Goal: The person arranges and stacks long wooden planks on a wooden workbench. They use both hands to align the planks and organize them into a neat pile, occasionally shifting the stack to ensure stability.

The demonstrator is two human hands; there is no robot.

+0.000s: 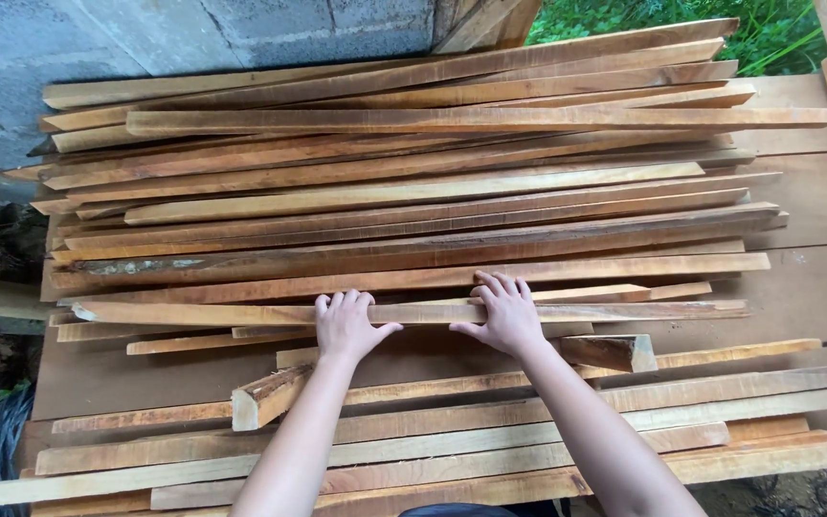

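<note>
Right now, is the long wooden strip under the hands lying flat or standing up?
Lying flat: the long pale wooden strip rests lengthwise across the stack.

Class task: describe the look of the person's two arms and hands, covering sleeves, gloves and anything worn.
Both forearms are bare, with no sleeves in view. The left hand and right hand wear no gloves; no rings, watch or bands are visible.

Rough-sawn matt wooden slats [413, 313], grey concrete wall [145, 38]

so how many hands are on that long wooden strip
2. The left hand grips the long thin brown wooden strip near its middle; the right hand grips it just to the right. No other hands are in view.
</note>
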